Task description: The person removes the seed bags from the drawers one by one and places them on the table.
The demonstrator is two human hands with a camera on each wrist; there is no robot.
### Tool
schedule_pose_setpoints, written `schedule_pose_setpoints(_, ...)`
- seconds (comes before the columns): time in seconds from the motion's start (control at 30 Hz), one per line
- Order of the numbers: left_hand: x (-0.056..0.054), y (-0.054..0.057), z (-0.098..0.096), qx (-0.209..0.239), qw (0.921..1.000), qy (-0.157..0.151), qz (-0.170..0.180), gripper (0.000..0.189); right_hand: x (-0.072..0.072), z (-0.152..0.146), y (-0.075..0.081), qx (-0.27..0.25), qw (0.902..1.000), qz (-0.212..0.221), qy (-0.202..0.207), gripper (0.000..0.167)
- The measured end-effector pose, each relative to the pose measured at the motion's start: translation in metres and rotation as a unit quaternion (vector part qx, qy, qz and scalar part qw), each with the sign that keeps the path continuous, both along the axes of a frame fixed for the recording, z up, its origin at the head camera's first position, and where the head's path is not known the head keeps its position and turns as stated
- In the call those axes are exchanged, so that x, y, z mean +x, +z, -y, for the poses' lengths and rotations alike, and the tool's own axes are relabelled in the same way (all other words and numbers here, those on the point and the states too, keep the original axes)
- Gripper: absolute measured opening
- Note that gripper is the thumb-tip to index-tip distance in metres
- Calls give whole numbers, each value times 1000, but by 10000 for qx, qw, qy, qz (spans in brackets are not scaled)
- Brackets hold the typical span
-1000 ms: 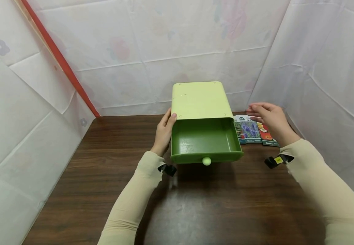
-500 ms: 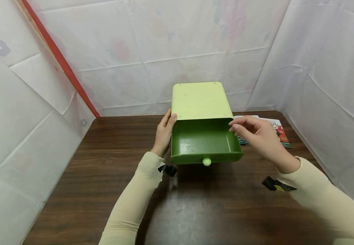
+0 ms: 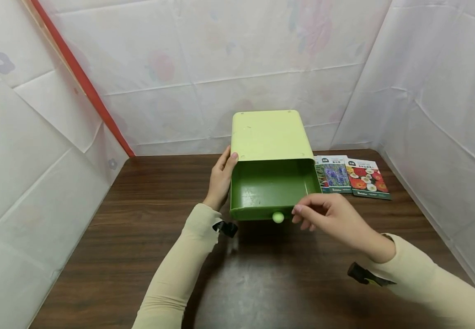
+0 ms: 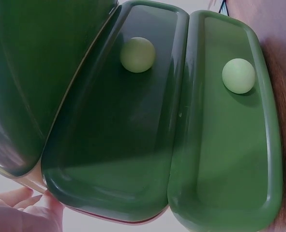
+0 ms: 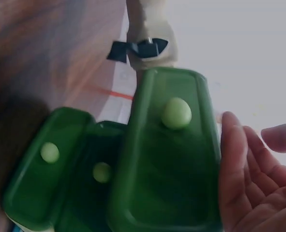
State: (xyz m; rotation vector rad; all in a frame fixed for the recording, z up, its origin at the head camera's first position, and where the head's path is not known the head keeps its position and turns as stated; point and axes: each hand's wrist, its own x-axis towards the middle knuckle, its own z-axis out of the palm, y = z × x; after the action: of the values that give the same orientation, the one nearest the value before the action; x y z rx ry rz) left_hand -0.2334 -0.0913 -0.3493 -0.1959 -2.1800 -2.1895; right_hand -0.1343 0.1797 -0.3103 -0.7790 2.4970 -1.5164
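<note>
A light green cabinet point(image 3: 268, 135) stands at the back of the table with its dark green top drawer point(image 3: 253, 213) pulled out. My left hand point(image 3: 219, 180) rests along the cabinet's left side, thumb at the top front edge. Just right of the drawer's round knob point(image 3: 278, 217), my right hand point(image 3: 333, 217) hovers with fingers loosely bent and nothing held. The right wrist view shows its thumb apart from the fingers beside the drawer front point(image 5: 172, 164). Two lower drawers, the middle one point(image 4: 109, 125) and the bottom one point(image 4: 230, 154), are pushed in.
Flower-picture packets lie right of the cabinet: a red-and-white one point(image 3: 370, 179) and a purple one point(image 3: 337, 176), with another partly hidden by the cabinet. White patterned sheeting point(image 3: 171, 91) walls in the dark wooden table point(image 3: 155, 219) at the back and sides.
My right hand has come from above the packets, down and left past the drawer's right edge to beside the knob, uncovering the packets. The left hand and cabinet stay put.
</note>
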Motion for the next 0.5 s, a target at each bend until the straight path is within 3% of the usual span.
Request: schedule_pose_setpoints(0.5,-1,0,0,62,10000,-11,-60,62,3,12,-32,56,9938,1025,428,32)
